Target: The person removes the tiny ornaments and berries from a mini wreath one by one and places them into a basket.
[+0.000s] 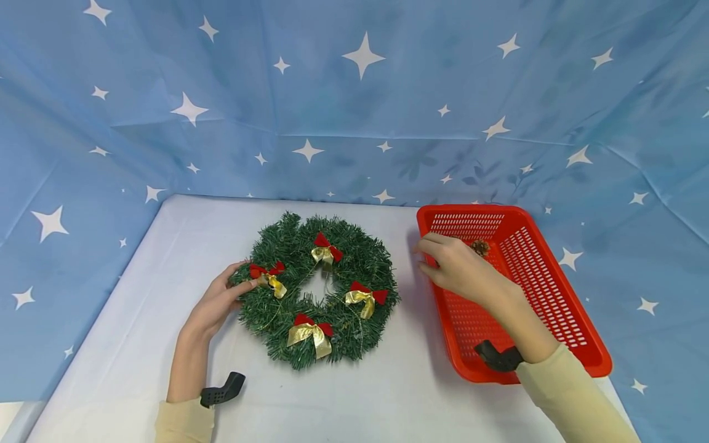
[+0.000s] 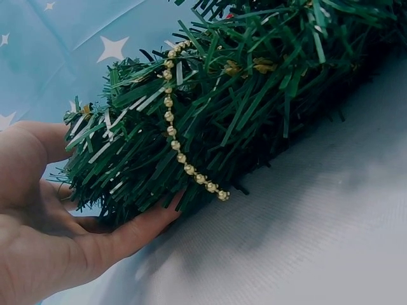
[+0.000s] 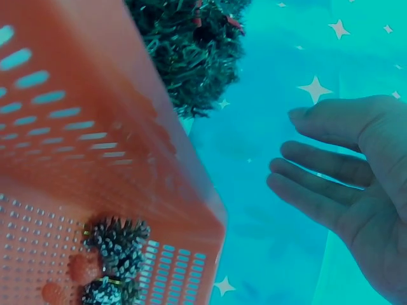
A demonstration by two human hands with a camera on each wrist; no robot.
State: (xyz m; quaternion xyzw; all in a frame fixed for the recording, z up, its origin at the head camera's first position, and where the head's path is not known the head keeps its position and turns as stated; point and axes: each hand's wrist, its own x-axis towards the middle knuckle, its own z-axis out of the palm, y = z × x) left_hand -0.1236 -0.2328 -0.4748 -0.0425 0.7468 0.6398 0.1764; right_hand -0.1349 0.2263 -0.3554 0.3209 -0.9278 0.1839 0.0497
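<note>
Resting on white table (image 1: 388,394): green wreath (image 1: 318,289) w/ red-gold bows, centre-left; red basket (image 1: 554,307) just to its right, holding pine cones (image 3: 114,254) at far end. Left hand (image 1: 218,304) cupping wreath's left edge, thumb above, fingers curled underneath, gripping. Right hand (image 1: 456,264) hovering over basket's near-left wall, fingers straight and apart, holding nothing. Left wrist view only: gold bead string (image 2: 175,136) draped over needles. Right wrist view only: two cones plus small red berries on basket floor
</note>
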